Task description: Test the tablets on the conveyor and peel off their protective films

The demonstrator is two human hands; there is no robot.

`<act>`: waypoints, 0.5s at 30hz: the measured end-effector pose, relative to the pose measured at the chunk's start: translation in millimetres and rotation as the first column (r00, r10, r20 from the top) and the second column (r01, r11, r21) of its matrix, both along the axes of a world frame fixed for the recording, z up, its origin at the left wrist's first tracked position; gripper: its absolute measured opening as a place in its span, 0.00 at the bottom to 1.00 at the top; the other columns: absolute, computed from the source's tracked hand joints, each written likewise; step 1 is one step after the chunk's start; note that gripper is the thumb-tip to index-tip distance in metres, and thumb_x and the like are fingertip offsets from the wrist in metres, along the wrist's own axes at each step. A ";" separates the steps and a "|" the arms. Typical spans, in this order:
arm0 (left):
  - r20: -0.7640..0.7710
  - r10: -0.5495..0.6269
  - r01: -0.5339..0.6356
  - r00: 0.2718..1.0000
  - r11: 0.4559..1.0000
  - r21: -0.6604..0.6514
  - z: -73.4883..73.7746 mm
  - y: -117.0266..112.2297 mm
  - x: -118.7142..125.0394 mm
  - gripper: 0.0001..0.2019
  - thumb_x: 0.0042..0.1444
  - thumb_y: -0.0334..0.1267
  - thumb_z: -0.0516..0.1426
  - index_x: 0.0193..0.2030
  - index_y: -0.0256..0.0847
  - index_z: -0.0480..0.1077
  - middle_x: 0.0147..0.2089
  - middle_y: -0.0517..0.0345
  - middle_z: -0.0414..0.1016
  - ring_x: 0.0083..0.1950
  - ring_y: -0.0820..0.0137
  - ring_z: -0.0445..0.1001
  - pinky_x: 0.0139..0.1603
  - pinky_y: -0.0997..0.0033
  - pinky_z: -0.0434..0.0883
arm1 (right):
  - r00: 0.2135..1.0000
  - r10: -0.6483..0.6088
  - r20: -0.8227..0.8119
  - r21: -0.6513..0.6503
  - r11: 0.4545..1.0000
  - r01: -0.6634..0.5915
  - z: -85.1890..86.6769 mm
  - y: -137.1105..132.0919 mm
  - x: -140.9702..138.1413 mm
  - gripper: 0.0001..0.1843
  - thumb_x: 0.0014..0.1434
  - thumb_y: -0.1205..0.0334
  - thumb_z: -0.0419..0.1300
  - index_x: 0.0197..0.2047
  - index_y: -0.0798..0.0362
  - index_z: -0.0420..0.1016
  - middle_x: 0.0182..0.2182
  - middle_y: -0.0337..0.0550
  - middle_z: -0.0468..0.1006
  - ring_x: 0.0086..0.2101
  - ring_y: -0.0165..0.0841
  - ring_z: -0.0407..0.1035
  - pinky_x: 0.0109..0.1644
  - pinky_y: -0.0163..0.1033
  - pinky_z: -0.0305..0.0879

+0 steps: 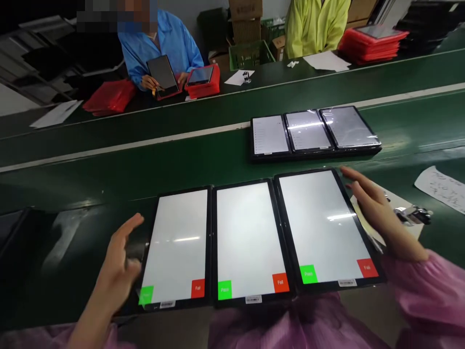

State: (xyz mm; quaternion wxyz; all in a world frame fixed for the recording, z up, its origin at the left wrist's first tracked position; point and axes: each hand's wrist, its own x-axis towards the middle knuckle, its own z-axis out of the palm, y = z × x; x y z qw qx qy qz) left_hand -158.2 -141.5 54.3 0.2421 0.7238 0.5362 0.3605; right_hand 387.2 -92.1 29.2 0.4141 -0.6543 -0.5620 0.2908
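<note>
1. The left hand (pixel 121 261), in the lower left of the frame, is open with loose fingers. It grasps nothing and lies against the left edge of the left tablet (pixel 176 247).
2. The right hand (pixel 374 208), in the right of the frame, is open and flat with the fingers stretched. It holds nothing and is just beside the right edge of the right tablet (pixel 323 225). I cannot tell if it touches.
3. The middle tablet (pixel 247 240) lies between them. All three screens are white, in the lower centre.
4. Three more tablets (pixel 312 131) lie higher on the green belt (pixel 109 169).
</note>
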 end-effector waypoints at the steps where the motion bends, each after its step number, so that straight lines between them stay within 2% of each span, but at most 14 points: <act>1: -0.122 -0.015 0.022 0.992 0.998 0.059 4.6 -15.8 16.0 0.24 0.60 0.64 0.60 0.54 0.53 0.75 0.70 0.56 0.75 0.77 0.51 0.64 0.78 0.41 0.61 | 0.999 0.028 0.027 0.003 1.000 -0.028 6.2 11.3 3.1 0.41 0.63 0.24 0.59 0.65 0.46 0.75 0.63 0.51 0.75 0.60 0.48 0.70 0.60 0.52 0.73; 2: -0.280 -0.070 0.103 0.958 0.989 0.106 8.2 -31.8 38.0 0.25 0.60 0.68 0.57 0.49 0.51 0.75 0.71 0.53 0.73 0.76 0.47 0.65 0.81 0.37 0.54 | 0.997 0.059 0.055 0.000 0.998 -0.059 11.7 22.2 5.7 0.39 0.61 0.26 0.62 0.63 0.45 0.78 0.59 0.49 0.78 0.57 0.47 0.73 0.55 0.48 0.75; 3: -0.401 -0.222 0.299 0.889 0.944 0.141 10.4 -46.4 63.7 0.25 0.60 0.70 0.58 0.43 0.49 0.74 0.67 0.49 0.77 0.73 0.47 0.68 0.83 0.37 0.48 | 0.993 0.089 0.082 -0.006 0.996 -0.089 16.3 31.9 7.5 0.37 0.60 0.28 0.64 0.59 0.46 0.81 0.52 0.48 0.81 0.51 0.45 0.76 0.48 0.44 0.75; 4: -0.481 -0.310 0.435 0.820 0.884 0.171 11.0 -58.2 90.4 0.22 0.61 0.65 0.60 0.39 0.48 0.72 0.62 0.49 0.80 0.70 0.50 0.72 0.84 0.38 0.42 | 0.987 0.117 0.106 -0.013 0.993 -0.116 19.8 40.2 8.5 0.34 0.60 0.30 0.65 0.56 0.48 0.83 0.44 0.47 0.83 0.43 0.42 0.77 0.40 0.41 0.73; 5: -0.509 -0.285 0.455 0.812 0.856 0.246 10.5 -66.3 115.4 0.16 0.64 0.57 0.62 0.37 0.47 0.71 0.56 0.52 0.83 0.65 0.55 0.77 0.84 0.40 0.39 | 0.982 0.140 0.127 -0.016 0.990 -0.139 22.1 46.6 8.8 0.33 0.60 0.31 0.64 0.52 0.50 0.84 0.36 0.45 0.82 0.34 0.38 0.74 0.33 0.38 0.69; 7: -0.579 -0.202 0.436 0.790 0.849 0.299 7.6 -71.2 151.5 0.08 0.68 0.41 0.61 0.37 0.44 0.70 0.52 0.55 0.83 0.61 0.62 0.79 0.84 0.41 0.35 | 0.973 0.170 0.159 -0.008 0.985 -0.171 23.6 54.3 7.6 0.31 0.60 0.32 0.63 0.46 0.53 0.85 0.27 0.41 0.77 0.25 0.33 0.67 0.26 0.35 0.60; 9: -0.588 -0.128 0.376 0.799 0.869 0.321 5.1 -66.8 164.9 0.09 0.71 0.35 0.57 0.36 0.43 0.70 0.49 0.56 0.83 0.61 0.64 0.79 0.84 0.42 0.35 | 0.966 0.188 0.178 0.019 0.981 -0.194 21.9 57.6 6.1 0.30 0.61 0.33 0.62 0.44 0.54 0.84 0.27 0.42 0.78 0.25 0.32 0.67 0.26 0.35 0.59; 11: -0.570 -0.101 0.335 0.816 0.885 0.323 4.0 -61.9 162.2 0.14 0.74 0.37 0.54 0.33 0.43 0.68 0.47 0.56 0.82 0.61 0.64 0.79 0.85 0.44 0.36 | 0.960 0.203 0.192 0.049 0.975 -0.216 18.7 60.5 5.4 0.28 0.62 0.35 0.61 0.42 0.53 0.84 0.31 0.44 0.80 0.28 0.35 0.72 0.29 0.37 0.65; 13: -0.556 -0.084 0.301 0.827 0.902 0.311 4.3 -60.9 155.0 0.16 0.76 0.39 0.52 0.32 0.43 0.68 0.45 0.56 0.81 0.62 0.64 0.78 0.85 0.45 0.38 | 0.953 0.216 0.210 0.081 0.968 -0.237 15.8 64.4 5.3 0.26 0.63 0.36 0.62 0.41 0.52 0.83 0.33 0.45 0.82 0.32 0.39 0.76 0.34 0.41 0.72; 15: -0.552 -0.096 0.281 0.829 0.924 0.261 6.6 -62.0 151.4 0.17 0.75 0.41 0.52 0.32 0.44 0.67 0.45 0.56 0.80 0.62 0.63 0.77 0.85 0.47 0.39 | 0.947 0.215 0.239 0.139 0.957 -0.253 15.6 66.5 4.1 0.22 0.64 0.39 0.62 0.39 0.50 0.82 0.37 0.47 0.84 0.39 0.44 0.79 0.44 0.48 0.77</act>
